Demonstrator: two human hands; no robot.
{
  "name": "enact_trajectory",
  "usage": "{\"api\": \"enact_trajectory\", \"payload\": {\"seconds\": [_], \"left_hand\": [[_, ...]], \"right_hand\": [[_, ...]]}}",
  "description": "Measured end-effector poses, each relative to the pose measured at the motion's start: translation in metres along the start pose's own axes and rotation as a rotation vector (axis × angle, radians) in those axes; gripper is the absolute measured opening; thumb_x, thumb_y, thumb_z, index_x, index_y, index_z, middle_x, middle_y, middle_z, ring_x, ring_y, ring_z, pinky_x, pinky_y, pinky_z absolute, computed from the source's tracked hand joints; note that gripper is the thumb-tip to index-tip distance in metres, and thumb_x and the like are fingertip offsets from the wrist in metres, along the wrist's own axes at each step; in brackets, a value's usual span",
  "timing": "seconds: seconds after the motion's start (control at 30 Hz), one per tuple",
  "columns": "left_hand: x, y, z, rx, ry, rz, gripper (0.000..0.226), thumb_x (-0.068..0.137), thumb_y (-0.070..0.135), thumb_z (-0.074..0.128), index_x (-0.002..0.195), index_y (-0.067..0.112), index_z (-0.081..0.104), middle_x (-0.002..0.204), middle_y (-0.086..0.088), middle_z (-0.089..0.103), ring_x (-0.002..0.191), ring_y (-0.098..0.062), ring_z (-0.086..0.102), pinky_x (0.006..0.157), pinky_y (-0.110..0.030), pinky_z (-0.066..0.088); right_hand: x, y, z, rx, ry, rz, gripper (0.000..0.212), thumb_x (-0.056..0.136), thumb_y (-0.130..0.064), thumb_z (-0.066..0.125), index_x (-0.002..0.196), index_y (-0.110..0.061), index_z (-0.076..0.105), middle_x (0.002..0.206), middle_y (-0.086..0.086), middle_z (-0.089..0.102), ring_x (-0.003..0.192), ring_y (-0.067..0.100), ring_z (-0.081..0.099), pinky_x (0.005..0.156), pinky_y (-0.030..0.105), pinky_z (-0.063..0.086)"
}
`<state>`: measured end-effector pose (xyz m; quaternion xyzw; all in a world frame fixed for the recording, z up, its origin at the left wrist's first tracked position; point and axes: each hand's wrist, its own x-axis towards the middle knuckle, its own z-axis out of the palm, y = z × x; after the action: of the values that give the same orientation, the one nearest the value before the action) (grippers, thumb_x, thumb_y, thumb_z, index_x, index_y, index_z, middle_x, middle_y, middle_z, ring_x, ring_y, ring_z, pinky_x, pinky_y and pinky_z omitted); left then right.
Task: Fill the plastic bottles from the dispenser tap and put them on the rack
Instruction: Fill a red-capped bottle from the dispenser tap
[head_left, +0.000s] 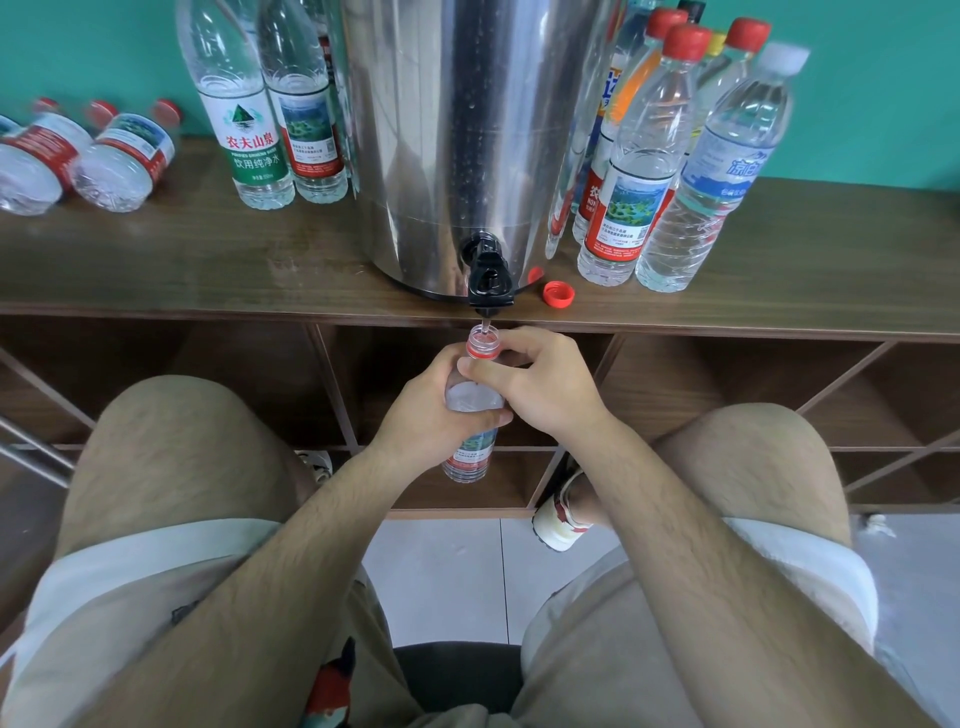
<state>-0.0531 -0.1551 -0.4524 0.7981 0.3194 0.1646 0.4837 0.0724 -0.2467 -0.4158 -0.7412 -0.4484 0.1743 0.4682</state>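
**Both hands holding an open bottle under the tap**

The person is sitting in front of a wooden rack (208, 270) with the knees apart, and is holding one small plastic bottle (474, 397) upright between them. The left hand (423, 413) is wrapping its fingers round the body of the bottle from the 9 o'clock side. The right hand (545, 389) is gripping the shoulder of the bottle from 3 o'clock, and its thumb is lying across just below the red neck ring.

The bottle is wearing no cap. Its mouth is sitting directly under the black tap (488, 283), at 6 o'clock of it, very near but apart. A thin thread of water seems to be running from the spout into the mouth. How full the bottle is, I cannot tell.

The tap is sticking out from the bottom of the stainless steel dispenser (467, 130), which is standing on the rack top at 12 o'clock from the hands. A loose red cap (559, 292) is lying on the rack top, just at 3 o'clock of the tap.

At 9 o'clock of the dispenser two tall bottles (249, 130) are standing, and farther the same way some lying bottles (122, 158) are resting on their sides. At 3 o'clock a group of capped bottles (639, 182) is standing close together.
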Motion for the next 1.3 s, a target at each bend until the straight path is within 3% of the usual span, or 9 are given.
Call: {"api": "enact_trajectory", "payload": {"seconds": [0.13, 0.3, 0.43, 0.53, 0.93, 1.3], "left_hand": [[-0.0009, 0.0009, -0.0007, -0.014, -0.007, 0.000, 0.080, 0.080, 0.033, 0.088, 0.147, 0.031, 0.044, 0.137, 0.008, 0.062, 0.120, -0.012, 0.061, 0.099, -0.032, 0.051], [-0.0010, 0.0010, -0.0003, 0.004, -0.002, -0.004, 0.081, 0.081, 0.033, 0.088, 0.148, 0.030, 0.043, 0.139, 0.007, 0.061, 0.123, -0.015, 0.061, 0.097, -0.030, 0.050], [-0.0013, 0.0019, -0.0003, 0.011, 0.001, -0.011, 0.081, 0.081, 0.033, 0.088, 0.149, 0.030, 0.043, 0.140, 0.005, 0.061, 0.125, -0.018, 0.061, 0.102, -0.037, 0.052], [-0.0013, 0.0014, 0.0002, 0.017, 0.005, -0.012, 0.081, 0.081, 0.033, 0.088, 0.149, 0.031, 0.043, 0.140, 0.006, 0.061, 0.125, -0.017, 0.061, 0.100, -0.034, 0.052], [-0.0004, 0.0010, 0.0002, 0.014, 0.002, -0.023, 0.081, 0.080, 0.034, 0.088, 0.147, 0.032, 0.044, 0.139, 0.007, 0.062, 0.123, -0.013, 0.060, 0.093, -0.027, 0.048], [-0.0012, 0.0034, -0.0008, 0.012, -0.009, -0.030, 0.082, 0.081, 0.032, 0.088, 0.149, 0.031, 0.043, 0.140, 0.006, 0.061, 0.127, -0.018, 0.060, 0.102, -0.037, 0.052]], "right_hand": [[-0.0006, -0.0018, -0.0011, 0.026, -0.002, 0.012, 0.020, 0.089, -0.035, 0.081, 0.106, -0.024, 0.082, 0.094, -0.011, 0.077, 0.093, 0.007, 0.070, 0.082, 0.029, 0.056], [-0.0011, -0.0026, -0.0014, 0.026, -0.006, 0.021, 0.022, 0.090, -0.036, 0.080, 0.107, -0.023, 0.082, 0.096, -0.010, 0.077, 0.095, 0.009, 0.070, 0.086, 0.034, 0.058], [-0.0009, -0.0025, -0.0014, 0.019, -0.010, 0.022, 0.022, 0.090, -0.037, 0.080, 0.107, -0.023, 0.082, 0.095, -0.011, 0.077, 0.094, 0.007, 0.070, 0.083, 0.029, 0.055], [-0.0007, -0.0023, -0.0009, 0.013, -0.009, 0.026, 0.022, 0.090, -0.037, 0.080, 0.107, -0.023, 0.082, 0.096, -0.011, 0.077, 0.094, 0.007, 0.070, 0.081, 0.026, 0.052], [-0.0002, -0.0028, -0.0002, -0.001, -0.013, 0.025, 0.022, 0.090, -0.037, 0.079, 0.108, -0.023, 0.082, 0.097, -0.010, 0.077, 0.095, 0.009, 0.070, 0.085, 0.034, 0.057], [0.0007, 0.0005, 0.0011, 0.014, -0.006, 0.024, 0.021, 0.089, -0.038, 0.080, 0.106, -0.025, 0.082, 0.095, -0.011, 0.076, 0.093, 0.006, 0.069, 0.078, 0.024, 0.050]]}}
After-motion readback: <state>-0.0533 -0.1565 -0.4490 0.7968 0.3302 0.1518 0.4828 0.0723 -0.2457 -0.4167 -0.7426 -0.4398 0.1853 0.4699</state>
